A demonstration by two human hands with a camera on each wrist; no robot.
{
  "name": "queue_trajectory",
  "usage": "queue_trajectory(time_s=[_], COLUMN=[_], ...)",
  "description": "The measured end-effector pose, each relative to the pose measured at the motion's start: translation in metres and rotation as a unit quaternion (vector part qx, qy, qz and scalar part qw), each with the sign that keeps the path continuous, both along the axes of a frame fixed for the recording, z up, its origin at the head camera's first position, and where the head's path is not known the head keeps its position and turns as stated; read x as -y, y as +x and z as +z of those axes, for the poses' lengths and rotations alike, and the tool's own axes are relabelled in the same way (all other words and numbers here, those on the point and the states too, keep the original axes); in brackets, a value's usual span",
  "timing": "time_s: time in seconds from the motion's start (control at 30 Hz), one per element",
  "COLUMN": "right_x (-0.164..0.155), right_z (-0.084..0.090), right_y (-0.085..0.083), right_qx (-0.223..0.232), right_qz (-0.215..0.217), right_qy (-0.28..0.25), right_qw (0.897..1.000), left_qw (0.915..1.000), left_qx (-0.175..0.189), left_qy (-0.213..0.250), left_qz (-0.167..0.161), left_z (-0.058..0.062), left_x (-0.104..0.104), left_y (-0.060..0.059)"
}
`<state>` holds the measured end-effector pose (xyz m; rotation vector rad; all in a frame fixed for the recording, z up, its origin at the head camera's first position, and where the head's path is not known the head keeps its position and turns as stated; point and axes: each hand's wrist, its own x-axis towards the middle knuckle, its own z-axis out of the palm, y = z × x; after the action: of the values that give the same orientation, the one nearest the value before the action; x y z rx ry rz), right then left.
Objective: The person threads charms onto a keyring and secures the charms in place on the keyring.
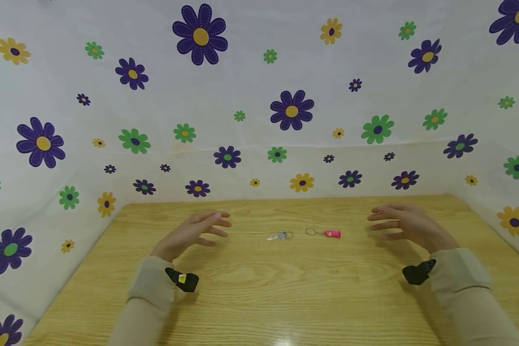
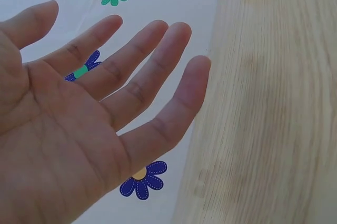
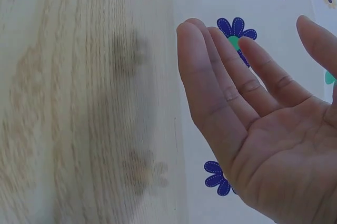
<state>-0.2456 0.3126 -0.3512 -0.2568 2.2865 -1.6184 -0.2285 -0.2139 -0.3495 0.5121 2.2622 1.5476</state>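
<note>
Both hands hover above the wooden surface (image 1: 259, 298), palms turned toward each other, holding nothing. The left hand (image 1: 193, 232) has its fingers (image 2: 158, 60) straight and slightly spread; the right hand (image 1: 408, 226) is likewise flat, its fingers (image 3: 210, 76) close together. Between them, well apart from either, lie two small things: a silver key (image 1: 279, 236) on a ring, and just to its right a pink keychain (image 1: 328, 233) with its own ring pointing toward the key. The two do not touch. Beige sleeves (image 1: 151, 288) cover the forearms, each with a black wrist camera (image 1: 182, 279) strapped on. White flowered sheeting (image 1: 259, 96) walls in the back and sides.
</note>
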Motion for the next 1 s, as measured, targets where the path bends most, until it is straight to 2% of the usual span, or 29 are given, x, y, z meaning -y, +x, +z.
queue_trajectory(time_s=[0.37,0.57,0.83,1.0], right_x=[0.023,0.031,0.036,0.046], right_z=[0.000,-0.008,-0.010,-0.013], right_y=[-0.009,-0.014,-0.017,-0.022], right_qx=[0.020,0.034,0.044,0.050], right_qz=[0.004,0.002,0.005,0.000], right_qy=[-0.015,-0.021,-0.031,-0.036], right_qw=[1.000,0.999,0.999,0.998], left_qw=[0.9990,0.9981,0.9969,0.9951], left_qx=[0.027,0.049,0.065,0.074], left_qy=[0.030,0.026,0.033,0.051], left_qz=[-0.020,-0.029,-0.030,-0.041], left_z=[-0.009,-0.012,-0.011,-0.012], left_x=[-0.016,-0.025,-0.029,-0.033], left_y=[-0.013,-0.015,-0.029,-0.037])
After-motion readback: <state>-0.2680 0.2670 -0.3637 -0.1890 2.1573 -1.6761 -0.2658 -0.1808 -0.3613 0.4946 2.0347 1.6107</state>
